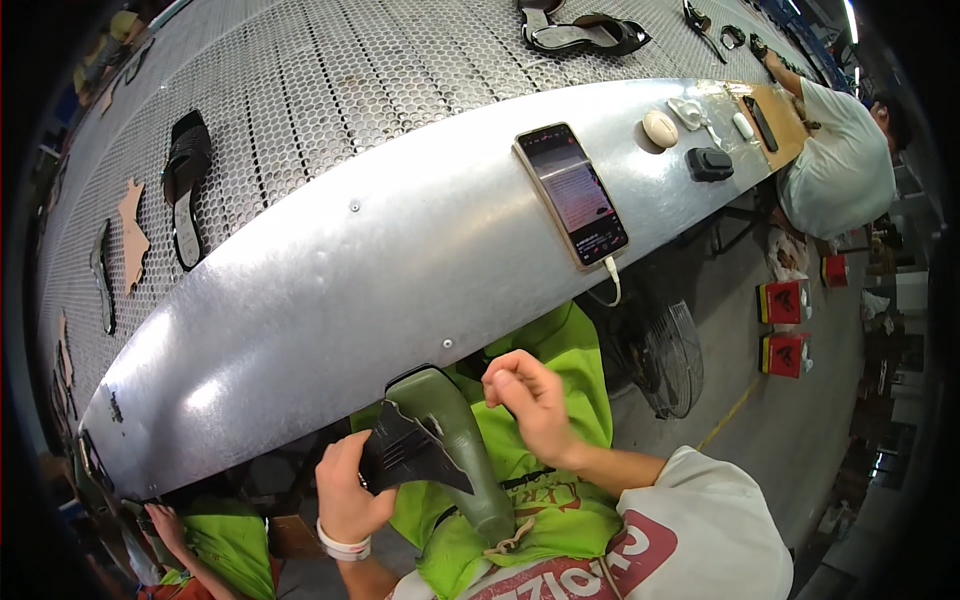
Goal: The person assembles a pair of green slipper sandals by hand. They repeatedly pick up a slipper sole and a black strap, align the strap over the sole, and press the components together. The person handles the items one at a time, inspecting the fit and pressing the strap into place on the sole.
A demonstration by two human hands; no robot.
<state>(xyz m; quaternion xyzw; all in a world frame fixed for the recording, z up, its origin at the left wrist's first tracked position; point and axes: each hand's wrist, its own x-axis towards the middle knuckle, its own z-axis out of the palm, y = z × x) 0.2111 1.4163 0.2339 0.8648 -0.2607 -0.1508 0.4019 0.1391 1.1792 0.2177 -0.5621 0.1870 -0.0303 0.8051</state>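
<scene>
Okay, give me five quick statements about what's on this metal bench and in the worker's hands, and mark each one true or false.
1. The left hand grips a black strappy shoe upper set on an olive-green plastic shoe last. True.
2. The right hand rests flat on the smartphone with a lit screen. False: it is raised above the last, fingers curled, apart from the phone.
3. A white cable plugs into the phone's near end. True.
4. The phone lies on the perforated conveyor belt. False: it lies on the smooth metal bench.
5. A black sandal lies on the belt. True.
</scene>
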